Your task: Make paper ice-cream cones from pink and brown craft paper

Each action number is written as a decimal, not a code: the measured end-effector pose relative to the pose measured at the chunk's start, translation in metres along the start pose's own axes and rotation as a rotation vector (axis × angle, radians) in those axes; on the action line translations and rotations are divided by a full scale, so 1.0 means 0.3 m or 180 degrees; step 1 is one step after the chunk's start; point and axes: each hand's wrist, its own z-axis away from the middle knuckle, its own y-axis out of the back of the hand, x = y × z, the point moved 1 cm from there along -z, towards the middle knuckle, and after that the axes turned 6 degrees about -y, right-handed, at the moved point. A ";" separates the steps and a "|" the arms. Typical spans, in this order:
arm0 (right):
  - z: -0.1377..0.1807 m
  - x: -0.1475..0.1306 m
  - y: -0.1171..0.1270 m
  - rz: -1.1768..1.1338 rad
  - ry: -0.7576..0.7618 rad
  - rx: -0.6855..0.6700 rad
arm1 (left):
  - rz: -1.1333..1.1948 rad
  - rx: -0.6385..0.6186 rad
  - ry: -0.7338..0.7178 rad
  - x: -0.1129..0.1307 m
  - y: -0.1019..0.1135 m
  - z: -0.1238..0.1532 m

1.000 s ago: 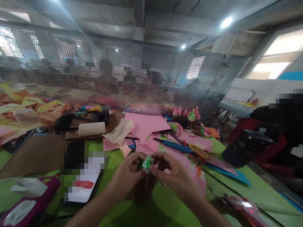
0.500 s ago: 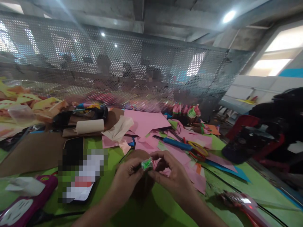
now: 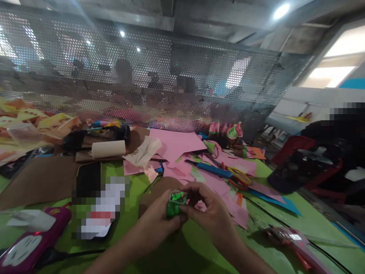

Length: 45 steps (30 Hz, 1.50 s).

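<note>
Across the green table (image 3: 285, 222), littered with paper scraps (image 3: 238, 213), a big pink sheet (image 3: 173, 142) lies well beyond your hands. Your left hand (image 3: 154, 222) and right hand (image 3: 213, 213) meet low in the middle, just above the surface. Both are pinched together on a small green piece (image 3: 173, 205): the left fingers wrap its lower part, and the right thumb and forefinger nip its paler upper end. It is blurred, so I take it for crinkled foil or paper (I would not swear to either). Its long axis runs near upright, the top end leaning a little to your right and away from you. So narrow a grip could fail. Squeeze too hard and the piece may crush or tear; loosen either pinch and it may drop among the scraps beneath.
</note>
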 end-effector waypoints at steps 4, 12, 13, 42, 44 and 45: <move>0.008 -0.006 -0.009 0.0059 0.0073 -0.0014 | -0.0151 0.0090 0.0021 -0.008 0.006 -0.004; 0.009 -0.014 0.013 -0.0454 -0.0224 -0.0334 | -0.0853 0.0078 -0.0340 -0.005 0.031 0.002; 0.009 -0.015 0.018 -0.0464 -0.0207 -0.0368 | -0.0856 0.0076 -0.0360 -0.003 0.035 0.003; 0.005 -0.044 0.026 0.0194 0.0354 -0.0148 | -0.0001 -0.0121 0.0135 0.045 0.039 0.016; 0.006 -0.051 0.029 0.0377 0.0528 -0.0026 | -0.0075 -0.0120 0.0108 0.035 0.037 0.010; 0.007 -0.053 0.029 0.0452 0.0606 0.0014 | -0.0142 -0.0094 0.0091 0.029 0.037 0.008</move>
